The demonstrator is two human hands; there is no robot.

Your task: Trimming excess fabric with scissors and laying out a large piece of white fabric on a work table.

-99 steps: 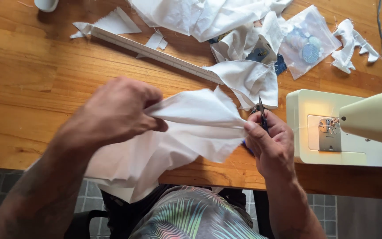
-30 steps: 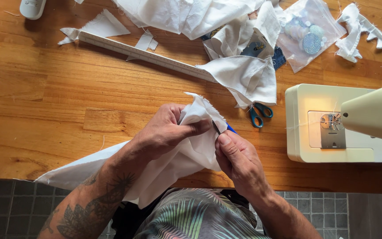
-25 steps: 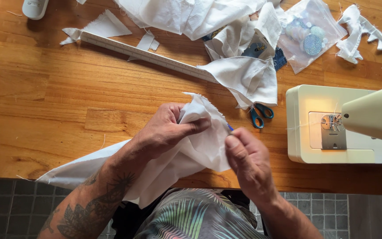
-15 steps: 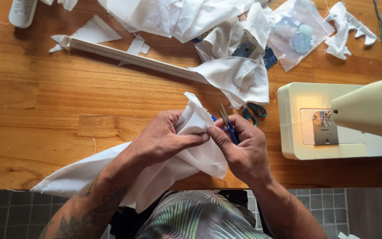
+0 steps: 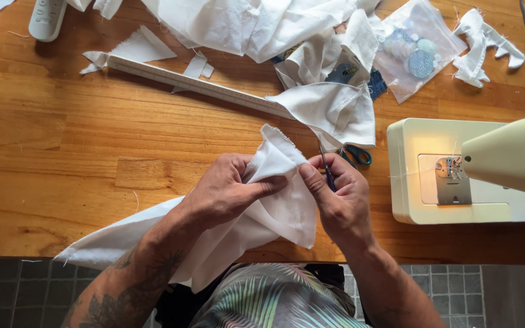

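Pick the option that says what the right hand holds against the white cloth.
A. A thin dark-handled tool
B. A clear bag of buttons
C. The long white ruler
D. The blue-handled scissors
A: the right hand pinches a thin dark-handled tool at the edge of the white cloth, while the left hand grips the fabric; the ruler, scissors and clear bag all lie on the table.

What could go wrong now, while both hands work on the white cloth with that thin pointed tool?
The right hand holds a thin pointed tool very close to the left hand fingers pinching the white cloth; a slip might prick a finger or tear the cloth. Part of the cloth also hangs over the table edge and may drag the work down.
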